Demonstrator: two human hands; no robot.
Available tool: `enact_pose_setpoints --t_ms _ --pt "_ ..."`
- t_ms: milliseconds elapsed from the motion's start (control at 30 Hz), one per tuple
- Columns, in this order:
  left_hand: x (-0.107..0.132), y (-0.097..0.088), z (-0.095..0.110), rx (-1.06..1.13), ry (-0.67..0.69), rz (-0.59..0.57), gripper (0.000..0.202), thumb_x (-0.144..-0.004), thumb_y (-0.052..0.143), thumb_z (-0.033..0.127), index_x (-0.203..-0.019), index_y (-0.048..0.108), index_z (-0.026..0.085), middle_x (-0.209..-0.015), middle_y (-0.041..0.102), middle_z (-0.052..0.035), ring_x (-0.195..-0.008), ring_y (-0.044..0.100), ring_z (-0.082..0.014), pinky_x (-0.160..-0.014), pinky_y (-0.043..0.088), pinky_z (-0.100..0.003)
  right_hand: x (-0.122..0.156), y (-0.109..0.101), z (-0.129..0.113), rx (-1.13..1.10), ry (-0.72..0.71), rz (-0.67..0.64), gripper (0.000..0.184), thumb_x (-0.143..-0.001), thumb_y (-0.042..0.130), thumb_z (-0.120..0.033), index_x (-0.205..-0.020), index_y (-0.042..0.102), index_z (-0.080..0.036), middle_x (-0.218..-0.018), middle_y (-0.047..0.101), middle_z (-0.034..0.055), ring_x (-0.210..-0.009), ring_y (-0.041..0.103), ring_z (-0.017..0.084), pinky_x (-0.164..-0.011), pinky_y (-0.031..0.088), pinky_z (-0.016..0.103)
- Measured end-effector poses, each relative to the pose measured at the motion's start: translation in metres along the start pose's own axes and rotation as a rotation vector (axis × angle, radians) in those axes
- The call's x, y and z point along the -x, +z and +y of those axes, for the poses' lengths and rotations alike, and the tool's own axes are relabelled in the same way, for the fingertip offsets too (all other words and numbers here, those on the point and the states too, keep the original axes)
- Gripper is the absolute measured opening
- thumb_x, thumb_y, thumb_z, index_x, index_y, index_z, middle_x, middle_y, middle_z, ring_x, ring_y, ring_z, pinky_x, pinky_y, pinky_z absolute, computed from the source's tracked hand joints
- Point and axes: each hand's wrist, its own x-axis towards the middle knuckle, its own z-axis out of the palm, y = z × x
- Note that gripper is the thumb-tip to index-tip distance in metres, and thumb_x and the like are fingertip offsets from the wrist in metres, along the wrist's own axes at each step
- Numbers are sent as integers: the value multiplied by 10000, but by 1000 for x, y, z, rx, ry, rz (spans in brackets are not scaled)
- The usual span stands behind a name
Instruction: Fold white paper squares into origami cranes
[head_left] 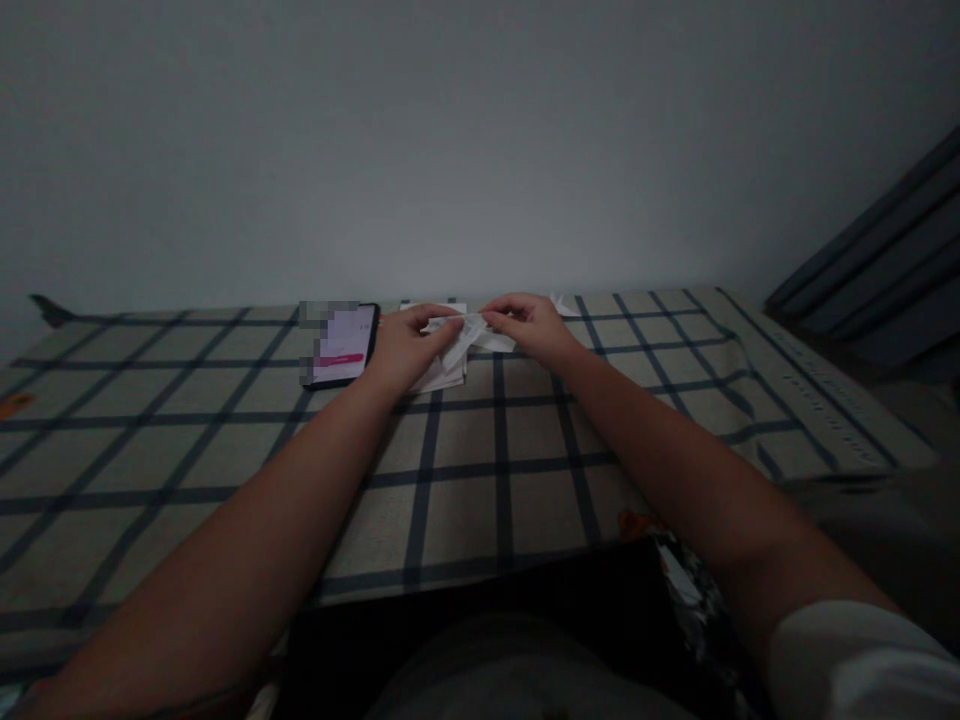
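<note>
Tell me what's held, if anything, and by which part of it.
Paper, pinched near its upper edge by left hand and right hand; exact grip points unclear.

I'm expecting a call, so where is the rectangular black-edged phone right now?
In the head view, the black-edged phone with a lit screen lies left of centre on the dark-checked beige cloth, just left of the left hand.

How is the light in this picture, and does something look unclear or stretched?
Head view throughout: dim overall, darkest at bottom centre; phone screen glows, its left side pixelated; white paper between left hand and right hand lacks fine detail; forearms look stretched toward the lower corners.
</note>
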Motion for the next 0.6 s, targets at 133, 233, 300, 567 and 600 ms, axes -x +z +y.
enact_pose_setpoints --t_ms 133,233,300,567,600 --pt "-1 1 -3 8 7 7 377 -737 731 472 -947 809 169 -848 752 -57 -683 610 -158 -622 452 -254 1 2 -1 12 -32 -9 230 -809 703 -365 -894 731 -153 -869 725 62 -781 634 159 -742 512 303" --pt "0 0 -2 -58 38 8 370 -742 720 474 -928 808 167 -749 712 -29 -537 488 -109 -524 358 -239 2 3 -2 32 -43 -31 251 -813 690 -378 -899 713 -143 -872 705 63 -796 620 159 -739 502 298" --pt "0 0 -1 -107 70 3 370 -747 714 480 -912 806 162 -646 656 -6 -483 413 -95 -487 295 -238 2 4 -2 50 -46 -62 264 -814 684 -387 -903 704 -139 -873 694 61 -807 608 159 -740 496 294" --pt "5 0 12 -138 152 -34 276 -752 708 400 -864 785 160 -716 717 -20 -488 424 -89 -489 299 -240 4 10 -3 81 -114 -81 269 -805 672 -409 -848 693 -144 -846 694 57 -793 601 159 -734 487 294" --pt "6 0 13 -141 162 -30 255 -749 709 383 -846 782 159 -728 724 -25 -501 439 -93 -498 312 -242 5 10 -3 96 -122 -82 262 -804 669 -402 -846 693 -144 -843 695 57 -787 599 157 -727 484 291"
